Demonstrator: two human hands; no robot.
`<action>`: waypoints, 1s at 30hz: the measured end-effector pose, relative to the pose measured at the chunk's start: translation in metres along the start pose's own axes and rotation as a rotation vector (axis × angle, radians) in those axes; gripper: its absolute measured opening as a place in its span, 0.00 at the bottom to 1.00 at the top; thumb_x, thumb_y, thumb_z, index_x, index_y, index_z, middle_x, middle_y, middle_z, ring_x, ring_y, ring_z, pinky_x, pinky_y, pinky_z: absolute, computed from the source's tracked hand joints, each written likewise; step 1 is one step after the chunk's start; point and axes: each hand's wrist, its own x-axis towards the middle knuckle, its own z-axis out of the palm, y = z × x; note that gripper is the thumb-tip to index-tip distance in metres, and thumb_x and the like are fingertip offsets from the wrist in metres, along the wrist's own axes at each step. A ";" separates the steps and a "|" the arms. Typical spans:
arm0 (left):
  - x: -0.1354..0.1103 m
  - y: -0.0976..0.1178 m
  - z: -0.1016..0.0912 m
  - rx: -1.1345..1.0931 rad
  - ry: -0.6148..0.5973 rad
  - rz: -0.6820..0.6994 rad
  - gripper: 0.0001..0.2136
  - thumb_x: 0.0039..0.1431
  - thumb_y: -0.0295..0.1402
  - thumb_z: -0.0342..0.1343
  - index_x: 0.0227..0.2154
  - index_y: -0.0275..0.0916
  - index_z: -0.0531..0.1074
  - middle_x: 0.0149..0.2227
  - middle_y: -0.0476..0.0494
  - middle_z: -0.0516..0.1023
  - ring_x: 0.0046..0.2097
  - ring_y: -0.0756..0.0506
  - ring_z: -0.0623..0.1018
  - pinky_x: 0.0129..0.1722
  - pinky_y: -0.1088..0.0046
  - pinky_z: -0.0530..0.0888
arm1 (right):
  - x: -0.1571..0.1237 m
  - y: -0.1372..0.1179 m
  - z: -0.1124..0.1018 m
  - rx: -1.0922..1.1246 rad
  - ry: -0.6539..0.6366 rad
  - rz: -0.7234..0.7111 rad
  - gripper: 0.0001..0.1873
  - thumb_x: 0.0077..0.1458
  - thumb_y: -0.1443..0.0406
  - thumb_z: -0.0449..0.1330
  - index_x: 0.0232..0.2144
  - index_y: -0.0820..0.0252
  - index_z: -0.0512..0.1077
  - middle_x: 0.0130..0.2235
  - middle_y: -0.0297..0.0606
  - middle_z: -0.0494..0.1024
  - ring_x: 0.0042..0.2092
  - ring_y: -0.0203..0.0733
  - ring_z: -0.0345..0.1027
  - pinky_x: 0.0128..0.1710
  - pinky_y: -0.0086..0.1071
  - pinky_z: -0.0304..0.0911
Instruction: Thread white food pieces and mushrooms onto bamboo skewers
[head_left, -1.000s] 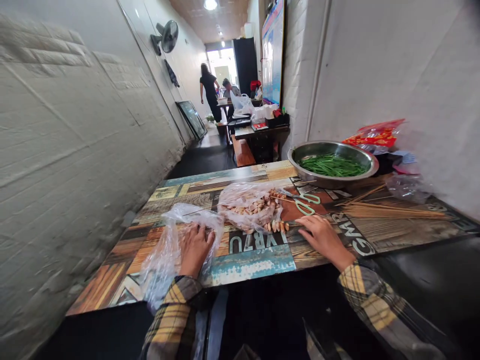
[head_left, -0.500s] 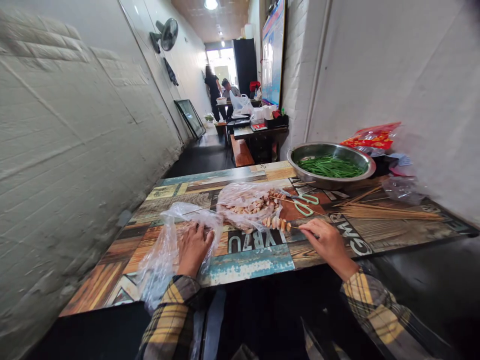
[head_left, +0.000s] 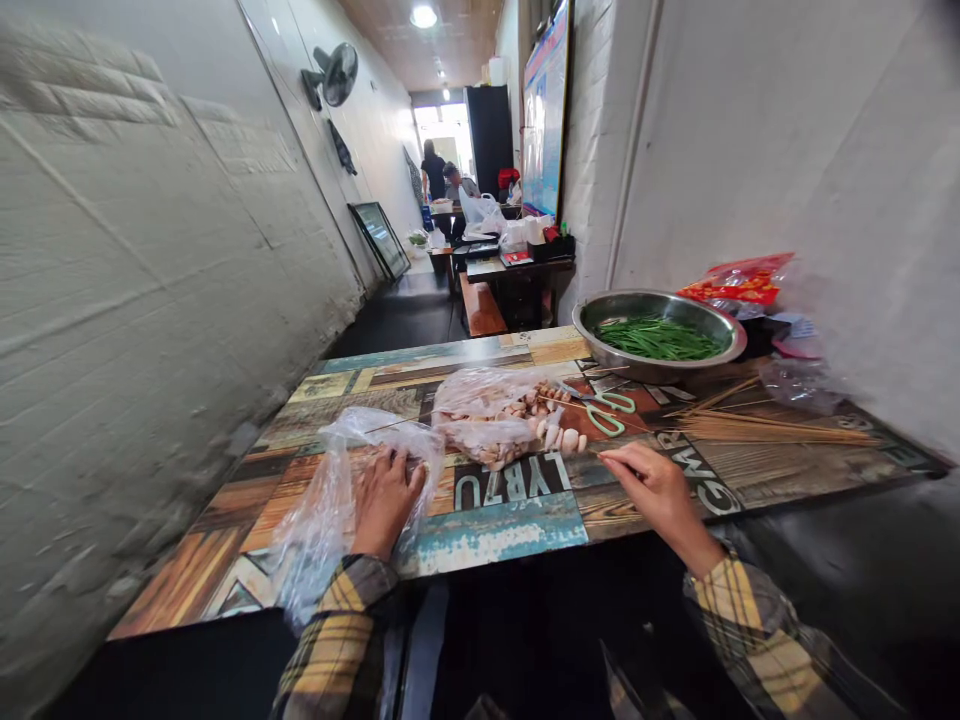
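Observation:
My right hand (head_left: 651, 485) is closed in a pinch on the end of a thin wooden skewer (head_left: 592, 452), threaded with several pale meat-like pieces (head_left: 562, 437) whose exact kind I cannot make out. The skewer's far end points left, over an open clear plastic bag (head_left: 480, 395) holding many similar chunks and some loaded skewers. Resting on a second clear plastic bag (head_left: 337, 475) at the left is my left hand (head_left: 386, 500), its fingers slightly bent and apart. What lies under those fingertips is mostly hidden. Green-handled scissors (head_left: 606, 412) lie just beyond the skewer.
A metal basin (head_left: 660, 372) of green stalks (head_left: 656, 338) stands at the table's back right. Bare skewers (head_left: 780, 428) lie in front of it, beside a red package (head_left: 739, 280) and crumpled plastic. Two people are at a far table. Walls flank both sides.
The skewer in my right hand has turned, so its pieces now show paler sides. My left hand stays on its bag. In the background, one standing person has shifted.

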 end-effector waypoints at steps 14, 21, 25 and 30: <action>0.002 -0.002 0.003 -0.115 0.026 0.030 0.21 0.64 0.41 0.47 0.51 0.31 0.70 0.59 0.26 0.67 0.61 0.29 0.64 0.58 0.49 0.62 | -0.024 -0.004 -0.037 -0.122 -0.057 0.033 0.15 0.65 0.59 0.52 0.39 0.56 0.78 0.38 0.41 0.80 0.41 0.45 0.75 0.41 0.36 0.68; -0.008 0.001 0.000 -0.098 0.039 0.020 0.18 0.63 0.40 0.48 0.50 0.36 0.71 0.57 0.32 0.70 0.61 0.33 0.65 0.60 0.51 0.61 | -0.010 -0.068 0.006 0.278 -0.321 0.068 0.14 0.62 0.59 0.54 0.38 0.54 0.80 0.36 0.41 0.79 0.38 0.44 0.74 0.39 0.37 0.69; -0.010 -0.002 0.007 -0.093 0.036 -0.014 0.18 0.62 0.41 0.50 0.53 0.42 0.70 0.59 0.35 0.68 0.62 0.36 0.64 0.61 0.56 0.62 | -0.013 -0.121 0.064 0.656 -0.737 0.310 0.15 0.56 0.56 0.57 0.36 0.58 0.79 0.29 0.37 0.76 0.25 0.36 0.70 0.19 0.27 0.63; -0.016 -0.005 0.013 -0.159 0.066 -0.023 0.21 0.62 0.40 0.50 0.56 0.39 0.67 0.60 0.35 0.67 0.63 0.35 0.63 0.61 0.53 0.60 | 0.005 -0.161 0.139 0.836 -0.851 0.462 0.15 0.48 0.56 0.62 0.32 0.63 0.77 0.24 0.32 0.72 0.22 0.33 0.67 0.16 0.23 0.60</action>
